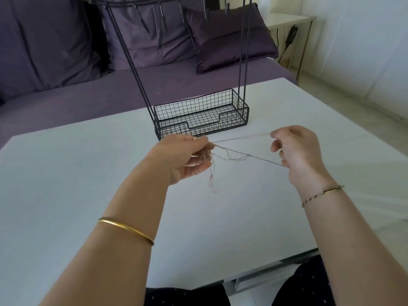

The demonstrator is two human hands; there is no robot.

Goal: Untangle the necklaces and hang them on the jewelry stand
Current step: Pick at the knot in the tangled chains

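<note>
Thin tangled necklaces [237, 156] stretch in the air between my two hands above the white table [88, 173]. My left hand [187, 157] pinches a knotted bunch of chains, and a loose end dangles below it. My right hand [298, 151] holds one chain pulled taut in two strands, one at the fingertips and one lower by the palm. The black wire jewelry stand [198, 115] stands just behind my hands, with a mesh basket base and tall rods rising to hooks at the top edge of the view.
A purple sofa [66, 62] with cushions runs behind the table. A small white side table [287, 21] with a cable stands at the back right. My knees show below the table's near edge.
</note>
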